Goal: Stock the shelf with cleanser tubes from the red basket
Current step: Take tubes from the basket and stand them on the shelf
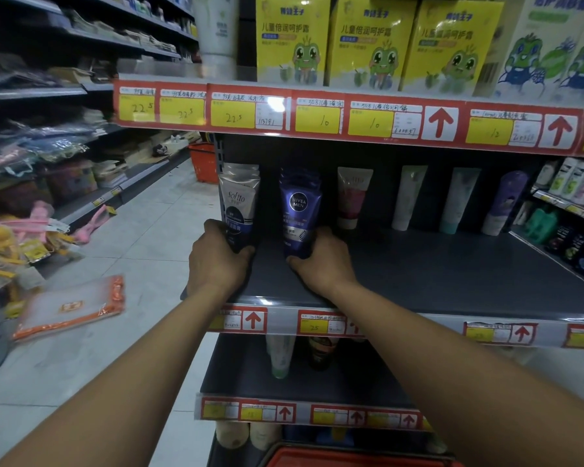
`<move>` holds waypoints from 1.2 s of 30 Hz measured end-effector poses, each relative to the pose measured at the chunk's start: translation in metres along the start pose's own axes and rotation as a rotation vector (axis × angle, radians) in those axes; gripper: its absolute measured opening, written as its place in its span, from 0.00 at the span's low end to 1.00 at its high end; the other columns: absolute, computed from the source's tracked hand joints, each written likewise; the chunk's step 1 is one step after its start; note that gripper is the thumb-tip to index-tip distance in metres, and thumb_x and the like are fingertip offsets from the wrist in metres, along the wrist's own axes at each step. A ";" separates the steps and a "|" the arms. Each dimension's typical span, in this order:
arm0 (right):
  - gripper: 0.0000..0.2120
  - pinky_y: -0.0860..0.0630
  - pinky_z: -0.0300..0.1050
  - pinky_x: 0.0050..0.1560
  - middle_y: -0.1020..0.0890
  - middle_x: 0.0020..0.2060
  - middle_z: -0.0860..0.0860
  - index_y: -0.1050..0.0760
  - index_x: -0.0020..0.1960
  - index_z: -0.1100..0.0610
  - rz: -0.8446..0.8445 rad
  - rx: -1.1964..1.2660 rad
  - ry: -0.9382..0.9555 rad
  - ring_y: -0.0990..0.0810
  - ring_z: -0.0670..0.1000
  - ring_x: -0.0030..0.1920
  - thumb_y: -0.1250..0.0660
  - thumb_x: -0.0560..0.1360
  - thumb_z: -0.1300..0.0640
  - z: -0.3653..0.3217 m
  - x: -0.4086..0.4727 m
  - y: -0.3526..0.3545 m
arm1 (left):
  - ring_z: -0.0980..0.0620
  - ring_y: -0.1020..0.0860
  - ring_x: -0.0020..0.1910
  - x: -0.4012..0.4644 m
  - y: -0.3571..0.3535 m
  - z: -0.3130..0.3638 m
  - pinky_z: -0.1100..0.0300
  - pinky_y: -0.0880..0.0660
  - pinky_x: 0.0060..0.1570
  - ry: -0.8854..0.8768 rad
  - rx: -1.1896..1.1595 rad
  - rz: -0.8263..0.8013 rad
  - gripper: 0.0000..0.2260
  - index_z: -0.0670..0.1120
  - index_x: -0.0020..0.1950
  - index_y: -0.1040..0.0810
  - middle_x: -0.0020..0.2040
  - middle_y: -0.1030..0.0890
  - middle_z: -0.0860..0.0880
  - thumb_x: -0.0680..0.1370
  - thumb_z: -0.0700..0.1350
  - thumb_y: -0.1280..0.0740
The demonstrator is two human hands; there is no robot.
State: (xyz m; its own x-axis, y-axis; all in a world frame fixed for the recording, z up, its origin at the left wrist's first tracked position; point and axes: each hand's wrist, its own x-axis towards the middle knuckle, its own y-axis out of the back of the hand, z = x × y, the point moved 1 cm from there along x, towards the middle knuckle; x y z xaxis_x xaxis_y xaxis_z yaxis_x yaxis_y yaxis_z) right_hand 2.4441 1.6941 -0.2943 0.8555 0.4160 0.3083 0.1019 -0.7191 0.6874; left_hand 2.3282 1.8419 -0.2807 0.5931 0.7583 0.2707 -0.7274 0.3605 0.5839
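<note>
Both my hands rest on the dark middle shelf [435,274]. My left hand [216,261] grips the base of a silver and blue Softto tube [238,200] that stands upright at the shelf's left end. My right hand [321,261] holds the bottom of a blue Nivea Men tube [299,207], also upright, just to the right. More tubes stand behind each of them. Only the rim of the red basket [351,458] shows at the bottom edge, below the shelves.
Single tubes stand further right at the back of the same shelf: pink [351,197], white [407,197], teal [457,200], purple [506,203]. Yellow boxes [292,38] fill the shelf above. A second red basket [203,161] sits on the aisle floor; a packet [71,306] lies at left.
</note>
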 end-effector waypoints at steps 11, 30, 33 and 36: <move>0.29 0.23 0.47 0.57 0.19 0.62 0.54 0.26 0.65 0.56 -0.012 -0.043 -0.004 0.20 0.56 0.62 0.20 0.70 0.48 0.001 0.003 -0.001 | 0.38 0.20 0.63 0.000 0.000 -0.001 0.48 0.23 0.59 0.014 0.023 0.006 0.29 0.45 0.70 0.28 0.66 0.19 0.42 0.75 0.50 0.21; 0.14 0.24 0.50 0.50 0.20 0.53 0.57 0.23 0.60 0.60 0.088 -0.173 0.097 0.22 0.58 0.55 0.33 0.77 0.55 0.014 -0.076 0.070 | 0.40 0.20 0.60 -0.079 0.021 0.042 0.52 0.23 0.53 -0.104 0.216 -0.023 0.19 0.45 0.65 0.22 0.60 0.18 0.44 0.75 0.45 0.28; 0.15 0.23 0.50 0.52 0.20 0.55 0.56 0.23 0.61 0.59 0.096 -0.181 0.092 0.22 0.57 0.56 0.33 0.78 0.54 0.018 -0.095 0.090 | 0.43 0.21 0.61 -0.102 0.016 0.053 0.51 0.23 0.57 -0.141 0.224 -0.053 0.19 0.46 0.66 0.22 0.61 0.18 0.45 0.75 0.45 0.27; 0.15 0.22 0.53 0.56 0.21 0.56 0.55 0.24 0.63 0.57 0.095 -0.179 0.094 0.22 0.56 0.57 0.33 0.78 0.53 0.024 -0.112 0.109 | 0.44 0.21 0.61 -0.124 0.012 0.065 0.51 0.23 0.57 -0.154 0.217 -0.069 0.19 0.47 0.67 0.22 0.61 0.18 0.46 0.77 0.46 0.27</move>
State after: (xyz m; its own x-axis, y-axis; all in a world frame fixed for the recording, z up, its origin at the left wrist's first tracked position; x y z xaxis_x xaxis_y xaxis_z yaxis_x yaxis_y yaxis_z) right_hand 2.3715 1.5558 -0.2697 0.8048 0.4076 0.4314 -0.0756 -0.6506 0.7557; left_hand 2.2682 1.7171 -0.2578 0.6961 0.6386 0.3280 -0.6025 0.2712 0.7506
